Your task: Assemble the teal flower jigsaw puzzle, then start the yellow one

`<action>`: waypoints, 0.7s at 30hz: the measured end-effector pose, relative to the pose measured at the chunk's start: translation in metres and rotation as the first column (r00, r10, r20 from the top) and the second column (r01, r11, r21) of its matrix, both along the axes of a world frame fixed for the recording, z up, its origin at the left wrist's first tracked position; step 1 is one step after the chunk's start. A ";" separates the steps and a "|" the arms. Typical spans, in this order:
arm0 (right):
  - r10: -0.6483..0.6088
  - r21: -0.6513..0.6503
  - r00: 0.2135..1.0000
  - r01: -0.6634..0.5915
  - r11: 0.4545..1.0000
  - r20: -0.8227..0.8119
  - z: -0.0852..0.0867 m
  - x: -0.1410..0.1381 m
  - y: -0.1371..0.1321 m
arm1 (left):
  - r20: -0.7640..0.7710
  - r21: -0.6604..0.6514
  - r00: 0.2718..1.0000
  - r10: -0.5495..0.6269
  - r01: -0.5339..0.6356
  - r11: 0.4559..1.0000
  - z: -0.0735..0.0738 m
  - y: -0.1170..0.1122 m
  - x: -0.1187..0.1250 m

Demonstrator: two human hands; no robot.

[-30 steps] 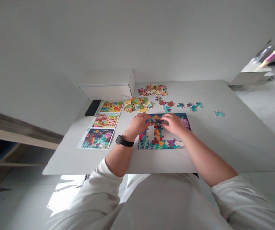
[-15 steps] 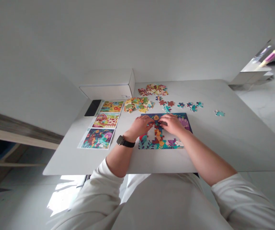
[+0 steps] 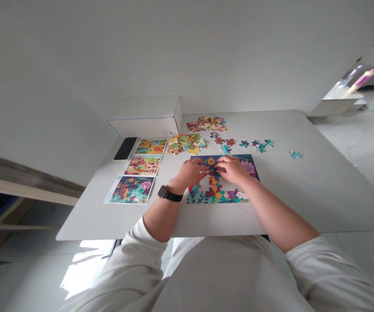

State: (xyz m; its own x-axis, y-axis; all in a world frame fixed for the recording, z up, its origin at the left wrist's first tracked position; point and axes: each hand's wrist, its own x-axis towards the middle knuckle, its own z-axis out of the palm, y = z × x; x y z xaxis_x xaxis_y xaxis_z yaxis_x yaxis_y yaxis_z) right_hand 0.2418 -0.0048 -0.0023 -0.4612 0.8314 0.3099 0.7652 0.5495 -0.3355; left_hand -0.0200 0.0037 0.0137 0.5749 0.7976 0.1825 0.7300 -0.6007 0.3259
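Observation:
A partly assembled jigsaw puzzle (image 3: 218,197) with a dark blue, teal and purple picture lies flat in front of me, white gaps showing in its middle. My left hand (image 3: 191,171), with a black watch on its wrist, reaches over the puzzle's upper left. From the right, my right hand (image 3: 232,169) comes in over the upper middle. The curled fingertips of both hands meet close together around a dark jigsaw piece (image 3: 212,168) at the upper middle, pressing on it. The fingers partly cover that piece, so its edges are hard to see.
Beyond the puzzle lie loose teal and brown pieces (image 3: 261,146), a yellow-green pile (image 3: 187,143) and a red-pink pile (image 3: 208,124). To the left are picture sheets (image 3: 134,190), a phone (image 3: 125,148) and a white box (image 3: 144,123). One lone piece (image 3: 295,154) sits right.
The view has shifted slightly. My hands stay over the same upper middle part of the puzzle, with only small movements of the fingertips.

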 end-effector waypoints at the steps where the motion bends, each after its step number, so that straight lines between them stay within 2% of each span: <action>1: 0.005 0.001 1.000 -0.005 1.000 0.001 0.000 0.000 0.000 | -0.005 0.000 1.000 -0.001 0.001 1.000 0.001 -0.001 0.000; 6: 0.025 -0.013 0.999 -0.024 1.000 0.048 0.000 0.003 0.000 | 0.041 0.020 0.998 -0.037 0.036 0.999 0.007 -0.002 0.004; 13: 0.035 -0.018 0.998 -0.034 0.999 0.050 0.002 0.002 -0.001 | 0.087 -0.003 0.980 -0.181 0.182 0.983 0.006 -0.001 0.005; 21: 0.092 -0.037 0.995 -0.091 0.995 0.033 0.002 0.004 0.001 | 0.092 -0.035 0.977 -0.191 0.194 0.980 0.002 0.001 0.005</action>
State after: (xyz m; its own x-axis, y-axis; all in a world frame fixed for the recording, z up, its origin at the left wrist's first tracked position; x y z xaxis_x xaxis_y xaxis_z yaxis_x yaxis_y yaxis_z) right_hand 0.2456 -0.0037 0.0000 -0.5460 0.7954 0.2631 0.7236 0.6060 -0.3303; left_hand -0.0149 0.0051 0.0157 0.7017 0.6819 0.2066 0.5696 -0.7111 0.4123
